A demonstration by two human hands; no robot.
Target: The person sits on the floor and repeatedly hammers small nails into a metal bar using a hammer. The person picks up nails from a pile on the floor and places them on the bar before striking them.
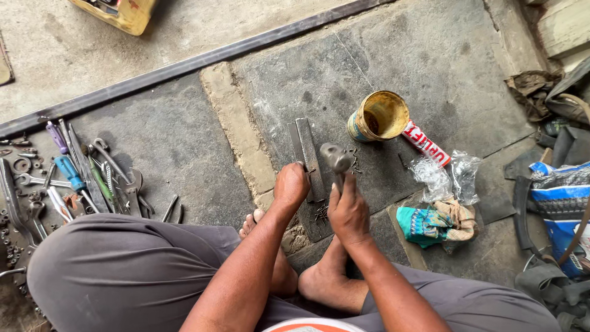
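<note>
A yellow rusty tin (378, 115) stands by a red-and-white tube (426, 143), a teal patterned cloth (430, 222), a blue-handled screwdriver (69, 173), a purple-handled one (56, 136), and grey trousers (123, 270).

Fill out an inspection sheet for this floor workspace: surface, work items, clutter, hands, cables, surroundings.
Surface: grey stone slab floor, worn, with a metal strip running across it.
Work items: a flat metal bar lying on the floor; a hammer raised over it; small nails scattered beside it.
Clutter: a yellow tin, a red tube, clear plastic bags, a folded cloth.
Hands: left hand rests on the bar; right hand grips the hammer handle.
Cables: nothing seen.
Surroundings: spanners and screwdrivers spread at the left; rubber scraps and a sack at the right.
</note>
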